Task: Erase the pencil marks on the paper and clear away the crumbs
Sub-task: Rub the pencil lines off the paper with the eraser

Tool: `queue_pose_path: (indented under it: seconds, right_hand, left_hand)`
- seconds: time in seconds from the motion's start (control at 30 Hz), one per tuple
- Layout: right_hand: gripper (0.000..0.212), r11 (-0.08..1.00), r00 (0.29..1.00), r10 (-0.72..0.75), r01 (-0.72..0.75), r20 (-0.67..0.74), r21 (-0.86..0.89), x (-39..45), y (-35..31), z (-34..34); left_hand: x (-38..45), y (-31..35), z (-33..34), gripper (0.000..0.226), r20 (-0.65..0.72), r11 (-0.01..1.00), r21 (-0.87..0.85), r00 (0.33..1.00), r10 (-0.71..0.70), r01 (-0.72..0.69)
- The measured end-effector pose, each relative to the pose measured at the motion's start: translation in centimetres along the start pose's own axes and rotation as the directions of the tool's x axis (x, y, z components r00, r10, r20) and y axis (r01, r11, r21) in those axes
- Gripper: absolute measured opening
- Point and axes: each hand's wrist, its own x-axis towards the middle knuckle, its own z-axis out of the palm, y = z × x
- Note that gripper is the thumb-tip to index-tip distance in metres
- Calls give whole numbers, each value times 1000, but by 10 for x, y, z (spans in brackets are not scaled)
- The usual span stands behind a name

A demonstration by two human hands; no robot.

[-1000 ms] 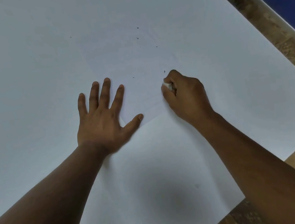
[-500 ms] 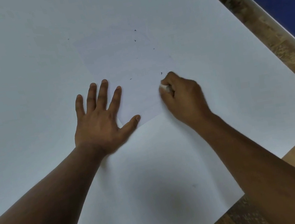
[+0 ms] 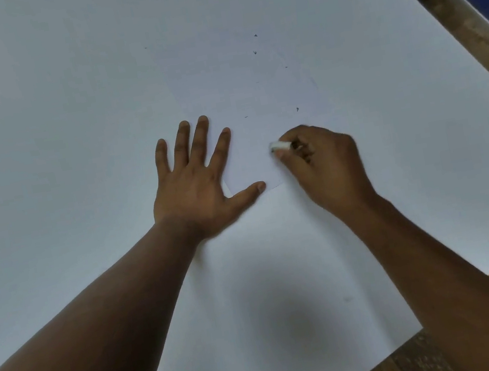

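The paper (image 3: 250,152) lay on the white table (image 3: 63,118) under my left hand (image 3: 195,187), flat with fingers spread. My right hand (image 3: 327,165) pinched a white eraser (image 3: 279,146) against it. Farther away, dark crumbs (image 3: 297,109) lay scattered.
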Motion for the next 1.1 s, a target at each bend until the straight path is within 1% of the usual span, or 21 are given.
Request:
queue_pose_path:
  seconds: [0.07,0.23,0.3,0.37,0.43,0.5,0.53,0.6,0.63,0.7,0.83,0.9,1.0,1.1]
  right_hand:
    - [13,997,996,-82,82,30,7,-5,-11,14]
    - [14,985,975,-173,174,139,4,-6,-25,27]
    - [14,982,966,-178,186,189,-21,-2,-27,27]
    - [16,979,963,-169,188,211,-74,1,-26,27]
    - [18,973,972,-141,172,190,-157,6,-22,25]
    - [18,970,987,-101,126,123,-208,10,-17,20]
    - [18,981,993,-65,81,98,-176,10,-16,16]
    - [16,1000,996,26,-25,89,-8,8,-18,9]
    - [15,996,994,46,-53,97,67,6,-21,7]
    - [15,993,994,38,-48,100,105,3,-23,5]
    - [17,998,993,56,-56,108,-7,-1,-16,5]
    - [16,998,992,40,-34,121,-48,-6,-15,7]
    - [16,999,993,28,-26,116,-20,-14,-18,11]
    - [15,997,992,61,-66,106,37,-18,-18,13]
  left_hand:
    - [0,0,1,103,7,1000,16,1000,2,-2]
    - [1,-2,2,102,10,1000,15,1000,12,-12]
    - [1,-3,3,103,6,1000,18,1000,24,-24]
    - [1,-3,4,101,-5,1000,7,1000,25,-25]
    - [1,-2,5,97,-28,1000,-20,1000,13,-14]
    - [0,0,5,94,-48,999,-35,999,10,-12]
    - [0,0,5,94,-58,999,-41,998,9,-11]
    - [0,0,5,93,-65,999,-38,998,12,-15]
    - [1,-1,6,94,-61,999,-33,998,12,-14]
    - [1,-1,6,95,-54,999,-31,998,10,-11]
    - [0,-2,6,97,-57,999,-34,998,23,-25]
    - [0,-3,6,97,-57,999,-32,998,24,-26]
    - [-1,-2,5,95,-59,999,-37,998,16,-18]
    - [-2,-2,7,84,-91,998,-58,996,18,-24]
